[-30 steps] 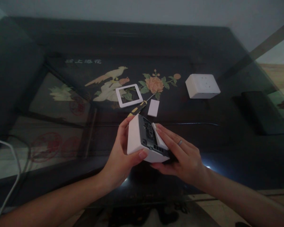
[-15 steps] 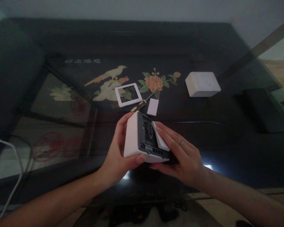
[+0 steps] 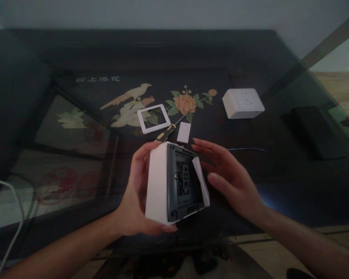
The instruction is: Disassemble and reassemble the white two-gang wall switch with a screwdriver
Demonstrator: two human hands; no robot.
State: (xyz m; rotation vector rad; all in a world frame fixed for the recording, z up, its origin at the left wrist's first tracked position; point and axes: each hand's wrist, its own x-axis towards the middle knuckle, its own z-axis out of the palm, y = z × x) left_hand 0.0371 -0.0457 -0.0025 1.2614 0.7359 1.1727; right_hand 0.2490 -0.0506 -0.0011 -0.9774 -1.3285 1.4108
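My left hand (image 3: 136, 193) is wrapped round a white switch box (image 3: 157, 184), holding it tilted above the table. A dark grey inner plate with a screw (image 3: 176, 176) faces right. One white rocker panel (image 3: 201, 181) sits along the right side of that plate, angled outward. Just right of the box, my right hand (image 3: 229, 172) has its fingers apart and holds nothing. Beyond the box lie a white square frame (image 3: 140, 121), a screwdriver (image 3: 166, 133) with a black and yellow handle, and a loose white rocker panel (image 3: 184, 132).
A white socket box (image 3: 244, 104) stands at the back right of the glossy black table (image 3: 192, 50). Farther right lies a dark rectangular object (image 3: 317, 131). At the left edge hangs a white cable (image 3: 20, 205). A bird-and-flower picture (image 3: 133, 95) decorates the tabletop.
My right hand has come off the rocker panel and opened, moving slightly right. The switch box is turned so its dark face shows more, and it sits a little lower in view.
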